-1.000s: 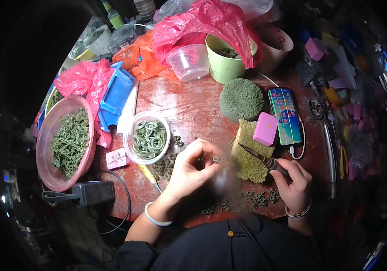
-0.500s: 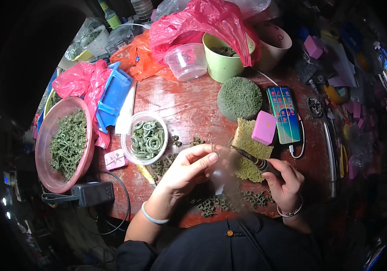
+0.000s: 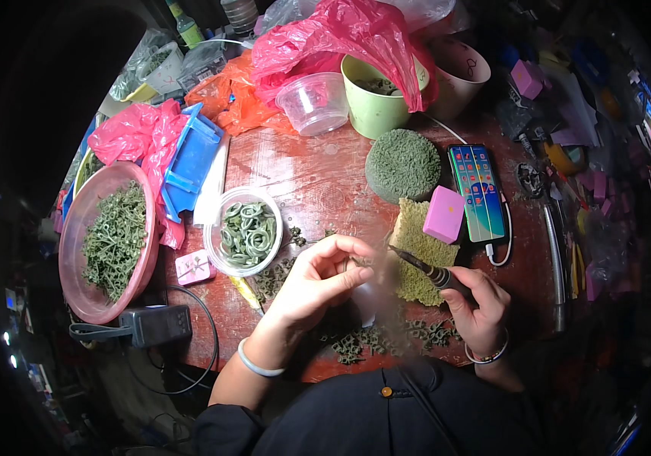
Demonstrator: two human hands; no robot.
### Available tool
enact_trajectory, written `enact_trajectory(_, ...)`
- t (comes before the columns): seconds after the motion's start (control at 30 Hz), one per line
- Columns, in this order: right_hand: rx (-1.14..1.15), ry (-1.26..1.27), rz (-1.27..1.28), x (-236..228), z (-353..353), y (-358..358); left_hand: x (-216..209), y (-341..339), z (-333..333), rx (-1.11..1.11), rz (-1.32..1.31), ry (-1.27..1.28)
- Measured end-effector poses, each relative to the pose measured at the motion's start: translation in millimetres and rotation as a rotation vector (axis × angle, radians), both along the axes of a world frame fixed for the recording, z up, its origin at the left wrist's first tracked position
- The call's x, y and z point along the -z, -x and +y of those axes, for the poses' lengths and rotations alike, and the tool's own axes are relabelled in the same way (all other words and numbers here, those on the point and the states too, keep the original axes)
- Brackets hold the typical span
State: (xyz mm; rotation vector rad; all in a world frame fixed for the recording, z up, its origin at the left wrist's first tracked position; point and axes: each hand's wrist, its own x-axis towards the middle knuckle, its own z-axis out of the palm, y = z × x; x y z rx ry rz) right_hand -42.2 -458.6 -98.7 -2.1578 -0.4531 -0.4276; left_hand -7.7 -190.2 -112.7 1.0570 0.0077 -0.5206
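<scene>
Over the near middle of the table, my left hand (image 3: 329,277) is closed in a pinch. Between its thumb and fingers is a small dark greenish piece, partly covered and too small to name. My right hand (image 3: 479,310) grips a soldering-iron-like pen (image 3: 422,266) by its dark handle. Its thin dark tip points up and left, a short way from the left fingertips. A hazy smear, perhaps smoke, hangs between the hands. Under the pen lies a yellow-green sponge-like pad (image 3: 419,292). Small dark green pieces (image 3: 371,342) are heaped in front of me.
Left of my hands stands a clear tub (image 3: 279,254) of green rings, beside a pink basin (image 3: 67,262) of green pieces. A round green pad (image 3: 403,166), pink block (image 3: 444,215) and corded phone (image 3: 479,194) lie beyond. Bags, cups and a green pot (image 3: 375,114) line the back.
The left fingers have turned and curled a little, and the thin piece that stuck up from them no longer shows upright. My right hand and the pen have hardly moved.
</scene>
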Motion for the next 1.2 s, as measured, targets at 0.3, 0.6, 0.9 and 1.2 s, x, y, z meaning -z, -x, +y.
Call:
enact_trajectory(0.3, -0.04, 0.042, -0.005, -1.5, 0.8, 1.5, 0.5, 1.3, 1.6, -0.003, -0.055, -0.034)
enact_trajectory(0.6, -0.057, 0.08, -0.018, -0.8, 0.7, -0.1, -0.6, 1.1, 2.4, 0.011, -0.076, -0.029)
enact_trajectory(0.9, -0.066, 0.07, -0.029, -3.5, 3.8, -0.6, 3.1, 0.0, 2.2, 0.052, -0.262, -0.165)
enact_trajectory(1.2, -0.092, 0.097, -0.01, -6.7, 4.9, -1.0, 0.9, 0.1, 2.1, 0.089, -0.284, -0.195)
